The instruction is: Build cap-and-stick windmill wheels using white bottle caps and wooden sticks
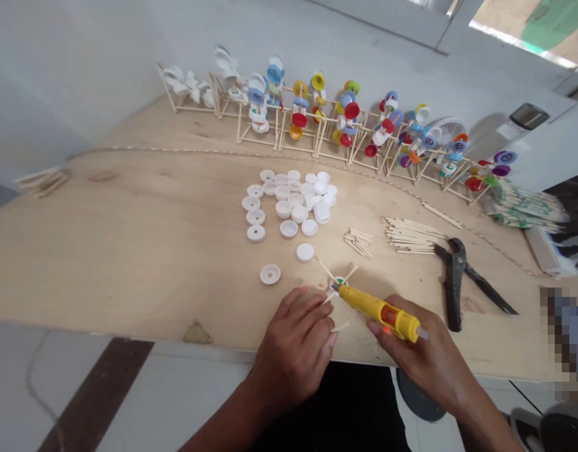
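Note:
In my right hand [418, 339] I grip a yellow hot glue gun [374, 307], its nozzle pointing left and down. The nozzle tip is over a small white-and-green disc [337, 284] on the table, and partly covers it. Thin wooden sticks [351, 272] stick out from around the disc. My left hand [298, 342] rests on the tabletop with curled fingers, its fingertips closed on one of these sticks beside the disc. Another stick end [340, 327] shows near the left thumb. A white bottle cap [305, 252] lies just beyond the disc.
Many white caps [296, 201] are grouped mid-table, with one holed cap [270, 274] nearer. Short sticks [359, 243], longer sticks [411, 236] and black-handled cutters [455, 282] lie to the right. Stick frames with coloured cap wheels [346, 119] line the wall. A cord [213, 150] crosses the table.

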A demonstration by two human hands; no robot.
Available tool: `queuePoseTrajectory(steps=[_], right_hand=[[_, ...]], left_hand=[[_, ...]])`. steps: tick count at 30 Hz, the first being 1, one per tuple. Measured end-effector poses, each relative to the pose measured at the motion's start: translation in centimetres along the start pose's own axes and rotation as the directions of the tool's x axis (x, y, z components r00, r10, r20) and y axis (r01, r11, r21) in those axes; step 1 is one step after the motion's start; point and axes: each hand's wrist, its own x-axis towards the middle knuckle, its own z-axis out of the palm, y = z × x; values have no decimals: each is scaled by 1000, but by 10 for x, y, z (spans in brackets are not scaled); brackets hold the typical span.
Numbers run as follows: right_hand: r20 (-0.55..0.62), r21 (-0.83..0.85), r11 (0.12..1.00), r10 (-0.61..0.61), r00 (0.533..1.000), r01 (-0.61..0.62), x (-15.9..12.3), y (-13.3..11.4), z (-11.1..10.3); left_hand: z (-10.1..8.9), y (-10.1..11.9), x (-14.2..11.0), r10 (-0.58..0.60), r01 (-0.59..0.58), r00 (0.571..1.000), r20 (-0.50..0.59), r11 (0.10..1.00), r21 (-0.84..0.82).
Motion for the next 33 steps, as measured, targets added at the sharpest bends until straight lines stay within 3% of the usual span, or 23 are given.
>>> queuePoseTrajectory(steps=[33], right_hand=[[25, -10, 1000, 29, 999, -29, -3, 1, -9]], left_hand=[[-2, 3, 3, -19, 19, 1000, 6, 1000, -5]])
